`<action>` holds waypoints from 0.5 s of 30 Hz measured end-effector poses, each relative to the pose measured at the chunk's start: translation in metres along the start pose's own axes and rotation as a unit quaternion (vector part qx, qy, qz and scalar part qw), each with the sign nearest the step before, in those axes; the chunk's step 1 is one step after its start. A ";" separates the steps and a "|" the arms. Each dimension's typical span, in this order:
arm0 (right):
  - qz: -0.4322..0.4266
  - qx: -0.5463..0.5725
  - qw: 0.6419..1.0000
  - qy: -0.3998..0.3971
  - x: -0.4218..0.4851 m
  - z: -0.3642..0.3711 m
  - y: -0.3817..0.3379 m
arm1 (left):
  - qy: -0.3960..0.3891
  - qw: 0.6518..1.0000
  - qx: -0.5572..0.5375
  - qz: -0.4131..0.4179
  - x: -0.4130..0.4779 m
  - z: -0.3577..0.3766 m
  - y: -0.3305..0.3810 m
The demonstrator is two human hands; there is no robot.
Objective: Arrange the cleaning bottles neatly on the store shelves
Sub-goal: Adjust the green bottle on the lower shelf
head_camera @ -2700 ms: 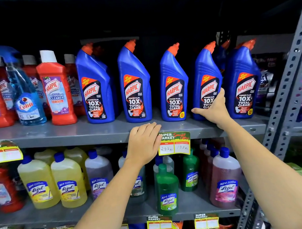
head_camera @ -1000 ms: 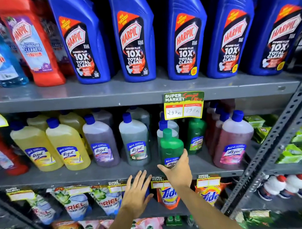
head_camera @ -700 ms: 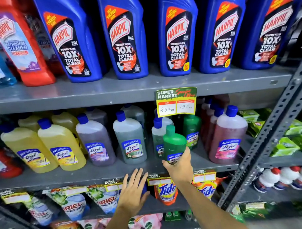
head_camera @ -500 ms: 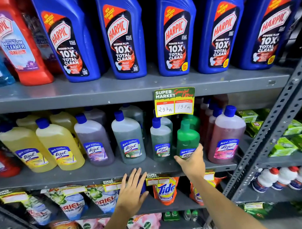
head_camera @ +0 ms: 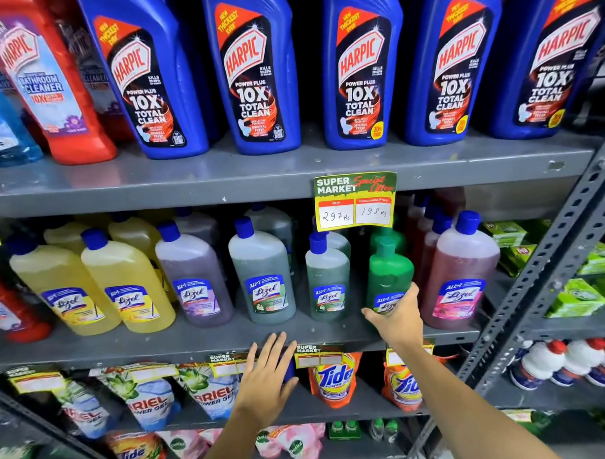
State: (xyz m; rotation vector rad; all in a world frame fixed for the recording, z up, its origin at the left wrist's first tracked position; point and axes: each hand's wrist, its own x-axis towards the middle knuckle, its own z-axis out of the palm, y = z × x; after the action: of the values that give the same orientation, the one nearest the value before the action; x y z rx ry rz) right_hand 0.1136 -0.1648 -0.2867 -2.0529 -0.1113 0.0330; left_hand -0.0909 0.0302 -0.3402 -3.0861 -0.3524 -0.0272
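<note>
Gripping the green Lizol bottle (head_camera: 389, 277) low on its body, the right hand (head_camera: 397, 320) has thumb and fingers closed around the label area. We note the bottle stands on the middle shelf (head_camera: 209, 339), about upright.

Landmark: the price tag (head_camera: 355, 200) hanging from the front lip of the upper shelf (head_camera: 190, 185).
- Green bottle: directly below the tag, slightly to its right. A second green bottle (head_camera: 387, 238) sits behind it, partly hidden by the tag.
- Small grey-green Lizol bottle (head_camera: 327, 274): below the tag, slightly left, just beside the held bottle; we cannot tell if they touch.
- Pink Lizol bottle (head_camera: 458, 275): below and right of the tag, just beside the held bottle on its other side.
- Larger grey-green bottle (head_camera: 263, 275), purple bottle (head_camera: 193, 277) and two yellow bottles (head_camera: 124, 287): below and progressively further left of the tag.
- Blue Harpic bottles (head_camera: 360, 69): five in a row above the tag, labels facing out. Red Harpic bottle (head_camera: 45, 83) at the far left of that row.

Left hand (head_camera: 268, 378): well below and left of the tag, fingers spread wide and flat, holding nothing, fingertips at the front edge of the middle shelf. We cannot tell whether they press on it.

Below that edge: Ariel pouches (head_camera: 211, 394) left of the tag line, Tide pouches (head_camera: 333, 379) beneath it.
</note>
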 end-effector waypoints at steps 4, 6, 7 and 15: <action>0.001 0.004 1.000 -0.006 0.004 -0.001 0.000 | 0.004 1.000 0.003 0.000 -0.001 0.001 0.000; 0.003 0.007 1.000 -0.005 0.005 0.000 0.001 | 0.012 1.000 0.001 0.002 -0.001 0.000 0.000; 0.001 0.007 1.000 -0.007 0.006 0.000 0.003 | 0.024 1.000 -0.003 0.006 -0.001 0.001 0.000; 0.011 -0.023 1.000 0.006 0.014 -0.004 0.011 | 0.032 0.999 -0.028 0.012 0.001 0.008 -0.005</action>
State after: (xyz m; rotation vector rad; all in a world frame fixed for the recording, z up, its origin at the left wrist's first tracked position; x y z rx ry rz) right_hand 0.1286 -0.1720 -0.2938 -2.0992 -0.0813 0.0315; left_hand -0.0908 0.0360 -0.3484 -3.1346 -0.3171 -0.1362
